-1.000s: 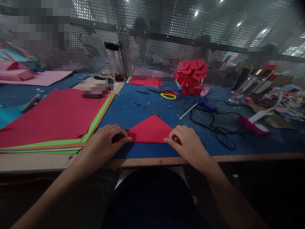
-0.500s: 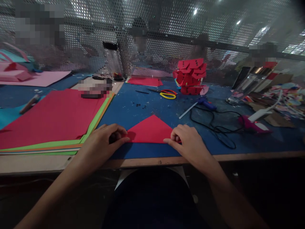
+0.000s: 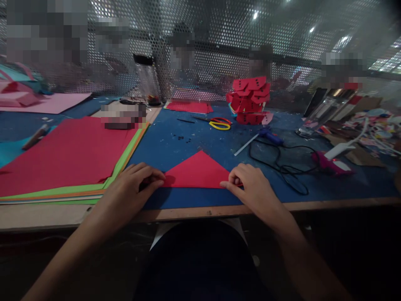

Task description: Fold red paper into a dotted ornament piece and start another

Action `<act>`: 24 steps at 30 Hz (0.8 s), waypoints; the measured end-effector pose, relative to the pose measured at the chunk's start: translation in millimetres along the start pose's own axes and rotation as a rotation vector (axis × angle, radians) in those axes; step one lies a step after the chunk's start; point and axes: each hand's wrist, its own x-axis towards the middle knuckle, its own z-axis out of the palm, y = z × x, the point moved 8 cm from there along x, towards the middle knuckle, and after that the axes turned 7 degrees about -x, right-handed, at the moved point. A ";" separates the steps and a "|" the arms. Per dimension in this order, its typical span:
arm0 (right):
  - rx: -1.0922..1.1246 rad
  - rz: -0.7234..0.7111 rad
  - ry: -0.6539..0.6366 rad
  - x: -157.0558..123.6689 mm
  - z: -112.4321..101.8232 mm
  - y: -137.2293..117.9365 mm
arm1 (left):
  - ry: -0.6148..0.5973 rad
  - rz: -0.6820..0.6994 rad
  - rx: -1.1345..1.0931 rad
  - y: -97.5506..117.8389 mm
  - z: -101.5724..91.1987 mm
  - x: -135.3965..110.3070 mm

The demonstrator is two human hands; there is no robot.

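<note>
A red sheet of paper (image 3: 197, 172), folded into a triangle, lies on the blue tabletop with its peak pointing away from me and its long edge nearest me. My left hand (image 3: 134, 186) pinches its left corner between thumb and curled fingers. At the opposite end, my right hand (image 3: 250, 184) grips the right corner the same way. Both corners are partly covered by my fingers. To the left of my left hand lies a stack of large coloured sheets (image 3: 69, 150), red on top with green and orange below.
Behind the triangle are scissors (image 3: 220, 123), a red paper construction (image 3: 250, 100) and small red sheets (image 3: 189, 107). A blue glue gun (image 3: 271, 136) and its black cable (image 3: 282, 169) lie to the right, by a pink power strip (image 3: 333, 163). Clear bottles (image 3: 147, 79) stand farther back.
My hands have spread slightly apart along the triangle's long edge, the left one leftward and the right one rightward, nearer the corners. The paper stays in place.
</note>
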 end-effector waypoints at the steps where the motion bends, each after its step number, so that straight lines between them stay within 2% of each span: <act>1: 0.006 0.003 -0.007 -0.2 0.1 1.0 | -0.003 0.000 -0.009 -1.6 -0.2 -1.0; 10: 0.074 0.030 -0.021 -5.7 -2.3 11.7 | -0.039 0.001 -0.036 -2.3 -1.5 -4.4; 24: 0.054 0.050 0.034 -21.9 -7.6 30.4 | -0.052 -0.029 -0.048 -4.5 -2.5 -5.8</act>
